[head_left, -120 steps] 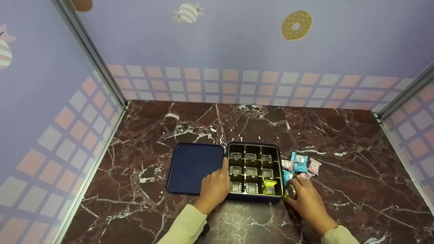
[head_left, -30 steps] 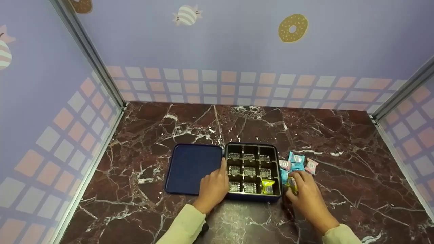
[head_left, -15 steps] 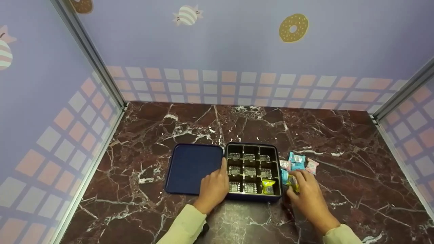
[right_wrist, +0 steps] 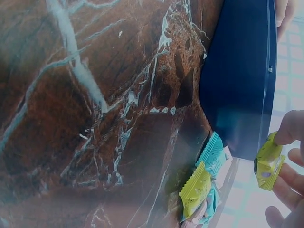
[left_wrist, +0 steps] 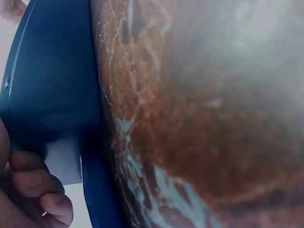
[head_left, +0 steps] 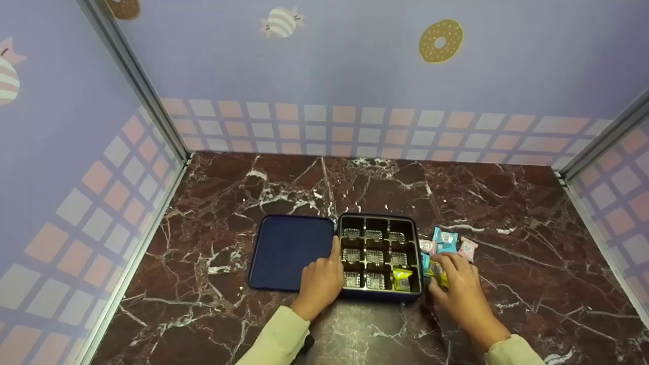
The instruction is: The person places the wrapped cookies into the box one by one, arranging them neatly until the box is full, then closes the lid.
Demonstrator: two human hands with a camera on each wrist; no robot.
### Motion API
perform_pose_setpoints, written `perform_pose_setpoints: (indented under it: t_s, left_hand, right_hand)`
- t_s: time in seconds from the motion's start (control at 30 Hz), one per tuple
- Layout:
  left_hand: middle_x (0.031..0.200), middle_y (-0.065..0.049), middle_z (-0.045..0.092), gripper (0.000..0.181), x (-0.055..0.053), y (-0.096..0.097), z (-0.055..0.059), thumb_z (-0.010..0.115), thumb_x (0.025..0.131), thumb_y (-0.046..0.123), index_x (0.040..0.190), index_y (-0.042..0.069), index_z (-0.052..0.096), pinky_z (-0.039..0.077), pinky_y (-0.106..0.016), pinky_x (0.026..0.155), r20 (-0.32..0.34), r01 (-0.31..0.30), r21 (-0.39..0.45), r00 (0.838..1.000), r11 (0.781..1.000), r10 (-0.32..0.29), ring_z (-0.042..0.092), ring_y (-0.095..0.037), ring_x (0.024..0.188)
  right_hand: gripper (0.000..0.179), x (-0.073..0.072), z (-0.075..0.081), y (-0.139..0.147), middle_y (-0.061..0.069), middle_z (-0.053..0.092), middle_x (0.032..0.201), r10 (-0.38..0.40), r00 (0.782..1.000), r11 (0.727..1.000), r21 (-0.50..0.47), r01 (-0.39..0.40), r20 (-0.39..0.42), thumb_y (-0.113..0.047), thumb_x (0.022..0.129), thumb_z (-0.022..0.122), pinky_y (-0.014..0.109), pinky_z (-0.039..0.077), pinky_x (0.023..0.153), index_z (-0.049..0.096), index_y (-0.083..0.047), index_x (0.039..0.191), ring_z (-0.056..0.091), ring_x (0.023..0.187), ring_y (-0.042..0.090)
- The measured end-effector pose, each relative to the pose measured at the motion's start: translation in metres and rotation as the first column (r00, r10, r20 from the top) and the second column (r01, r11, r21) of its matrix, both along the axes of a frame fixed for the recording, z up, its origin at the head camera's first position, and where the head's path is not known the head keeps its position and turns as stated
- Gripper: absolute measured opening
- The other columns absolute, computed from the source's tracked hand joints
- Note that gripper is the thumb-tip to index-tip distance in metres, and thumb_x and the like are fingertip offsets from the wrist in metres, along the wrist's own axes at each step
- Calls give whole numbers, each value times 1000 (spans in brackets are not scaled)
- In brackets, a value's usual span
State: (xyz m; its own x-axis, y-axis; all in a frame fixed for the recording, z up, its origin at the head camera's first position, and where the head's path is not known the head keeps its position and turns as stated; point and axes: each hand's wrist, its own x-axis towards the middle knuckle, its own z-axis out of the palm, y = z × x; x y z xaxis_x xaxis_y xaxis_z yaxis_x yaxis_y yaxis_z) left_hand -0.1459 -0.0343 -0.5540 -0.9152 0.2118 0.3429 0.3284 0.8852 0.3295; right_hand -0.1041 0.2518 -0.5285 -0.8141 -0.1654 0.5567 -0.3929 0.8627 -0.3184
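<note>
A dark blue box (head_left: 381,293) holds a black tray with three rows of square compartments; a yellow wrapped candy (head_left: 402,280) lies in the near right one. My left hand (head_left: 320,279) rests against the box's left side, its index finger straight along the edge and other fingers bent. Right of the box, my right hand (head_left: 459,284) pinches another yellow candy (right_wrist: 269,164) between thumb and fingers. Under it, one more yellow candy (right_wrist: 195,190) sits among blue candies (head_left: 446,239) and pink candies (head_left: 467,248); the hand partly hides this pile in the head view.
The blue lid (head_left: 291,253) lies flat left of the box, beside my left hand. A brown marbled table (head_left: 228,324) bears everything. Purple walls (head_left: 355,61) with checked borders stand at the back and both sides.
Since four seconds ago my right hand has shifted slightly away from me, and the yellow candy in its fingers has turned. The left hand, box and lid stay put.
</note>
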Motion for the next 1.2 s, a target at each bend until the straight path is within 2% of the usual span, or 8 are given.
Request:
perform_pose_setpoints:
  t_s: [0.27, 0.53, 0.8, 1.03, 1.2]
  left_hand:
    - [45, 0, 44, 55, 0, 1, 0, 53, 90, 14, 144, 2, 43, 21, -27, 36, 7, -4, 4, 1000, 1000, 4, 30, -11, 37]
    - [47, -2, 47, 55, -1, 1, 0, 53, 91, 15, 144, 4, 43, 23, -29, 36, 18, -13, -2, 1000, 1000, 13, 34, -13, 37]
    - [47, -1, 47, 55, 0, 1, 0, 53, 92, 15, 144, 3, 43, 21, -28, 36, 16, -14, -19, 1000, 1000, 14, 31, -12, 38]
    - [47, 0, 43, 55, 0, 0, 1, 53, 92, 16, 145, 4, 42, 20, -27, 37, 32, -20, -12, 999, 1000, 20, 28, -11, 38]
    - [46, 2, 40, 54, -1, 1, 0, 52, 92, 16, 144, 4, 43, 19, -25, 36, 31, -19, -3, 999, 1000, 19, 27, -9, 38]
  right_hand:
    - [48, -2, 1, -3, 19, 61, 109, 11, 1000, 1000, -8, -11, -7, 2, 63, 79, 48, 39, 84, 65, -4, 108, 57, 100, 40]
    - [50, -3, 5, -7, 18, 62, 111, 43, 999, 999, -11, -43, 9, 1, 66, 80, 48, 39, 88, 64, -3, 113, 56, 104, 35]
    - [52, -3, 7, -9, 14, 62, 115, 63, 997, 998, -20, -62, 52, -1, 70, 80, 48, 40, 88, 62, -3, 118, 57, 108, 30]
    - [55, -7, 6, -15, 14, 64, 113, 91, 996, 996, -16, -91, 19, -2, 67, 81, 47, 41, 94, 61, -2, 118, 58, 106, 32]
    - [56, -7, 6, -17, 11, 64, 114, 93, 995, 996, -10, -93, 32, -3, 69, 80, 48, 43, 93, 60, -4, 121, 59, 106, 32]
